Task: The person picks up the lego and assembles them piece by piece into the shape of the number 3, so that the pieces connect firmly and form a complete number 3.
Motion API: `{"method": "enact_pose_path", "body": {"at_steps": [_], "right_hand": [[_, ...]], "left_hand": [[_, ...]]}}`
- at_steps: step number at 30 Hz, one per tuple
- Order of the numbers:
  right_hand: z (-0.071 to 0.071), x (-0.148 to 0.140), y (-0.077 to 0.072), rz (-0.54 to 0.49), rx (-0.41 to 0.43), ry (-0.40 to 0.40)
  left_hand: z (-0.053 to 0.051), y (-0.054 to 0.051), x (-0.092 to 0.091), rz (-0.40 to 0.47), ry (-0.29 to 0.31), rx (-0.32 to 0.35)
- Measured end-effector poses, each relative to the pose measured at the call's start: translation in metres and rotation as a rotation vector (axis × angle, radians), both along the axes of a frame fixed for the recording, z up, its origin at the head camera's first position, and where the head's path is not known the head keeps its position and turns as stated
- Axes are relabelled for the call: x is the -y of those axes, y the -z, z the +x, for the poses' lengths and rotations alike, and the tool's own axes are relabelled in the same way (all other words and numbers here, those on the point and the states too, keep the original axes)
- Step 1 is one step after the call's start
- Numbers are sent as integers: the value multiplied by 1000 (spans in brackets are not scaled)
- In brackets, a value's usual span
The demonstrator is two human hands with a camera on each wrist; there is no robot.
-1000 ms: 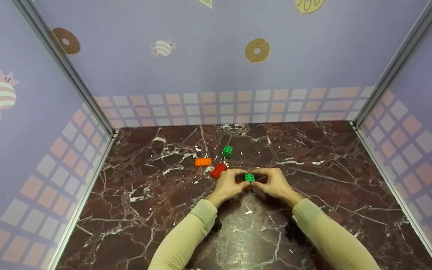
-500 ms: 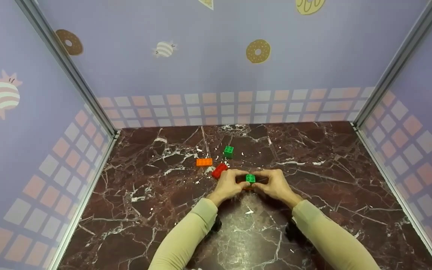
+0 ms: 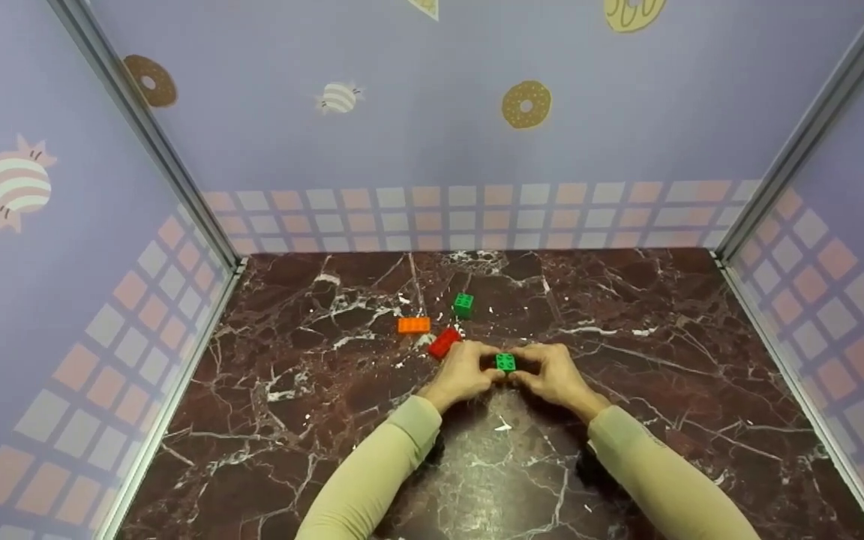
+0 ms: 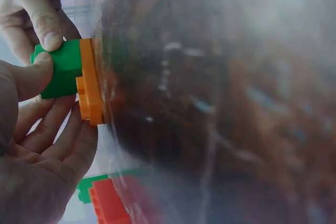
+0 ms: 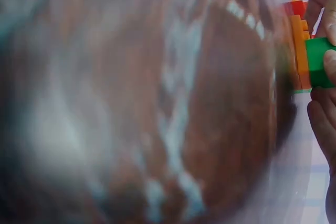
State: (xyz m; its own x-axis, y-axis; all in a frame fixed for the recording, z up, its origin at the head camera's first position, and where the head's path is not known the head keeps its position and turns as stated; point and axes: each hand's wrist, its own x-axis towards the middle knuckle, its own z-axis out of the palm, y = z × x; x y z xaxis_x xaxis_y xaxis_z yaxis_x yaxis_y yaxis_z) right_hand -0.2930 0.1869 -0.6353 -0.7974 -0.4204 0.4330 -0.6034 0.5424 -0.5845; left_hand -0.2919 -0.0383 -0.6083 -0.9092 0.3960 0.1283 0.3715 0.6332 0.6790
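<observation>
In the head view, both hands meet over a green building brick (image 3: 505, 362) with studs on top. My left hand (image 3: 468, 373) pinches it from the left, and my right hand (image 3: 556, 373) pinches it from the right. The left wrist view shows the green brick sitting on one end of a flatter orange brick (image 4: 90, 90), which lies on the marbled tabletop. The left thumb (image 4: 34, 74) presses near the top of the green brick. The right wrist view shows the same orange and green pair at its right edge.
Beyond the left hand lie a red brick (image 3: 444, 343), another orange brick (image 3: 414, 325) and a second green brick (image 3: 463, 304). Patterned walls (image 3: 432, 135) enclose the dark marbled tabletop (image 3: 312, 442) at the back and sides.
Both hands stay around the green brick. The orange edge that showed beneath it is now hidden in the head view. The whole head view has shifted slightly.
</observation>
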Motion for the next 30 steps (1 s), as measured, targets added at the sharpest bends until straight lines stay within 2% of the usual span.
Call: {"method": "enact_pose_path", "body": {"at_steps": [4, 13, 18, 24, 30], "right_hand": [[0, -1, -3, 11, 41, -9], [-5, -6, -5, -22, 188, -22], [-8, -5, -8, -19, 182, -28], [-8, -4, -8, -3, 156, -31], [-5, -3, -8, 3, 170, -13]], "left_hand": [[1, -2, -1, -34, -2, 5], [1, 0, -2, -36, -12, 4], [-1, -4, 0, -44, -1, 8], [-5, -10, 8, -44, 44, -30], [-8, -17, 20, -11, 25, -87]]}}
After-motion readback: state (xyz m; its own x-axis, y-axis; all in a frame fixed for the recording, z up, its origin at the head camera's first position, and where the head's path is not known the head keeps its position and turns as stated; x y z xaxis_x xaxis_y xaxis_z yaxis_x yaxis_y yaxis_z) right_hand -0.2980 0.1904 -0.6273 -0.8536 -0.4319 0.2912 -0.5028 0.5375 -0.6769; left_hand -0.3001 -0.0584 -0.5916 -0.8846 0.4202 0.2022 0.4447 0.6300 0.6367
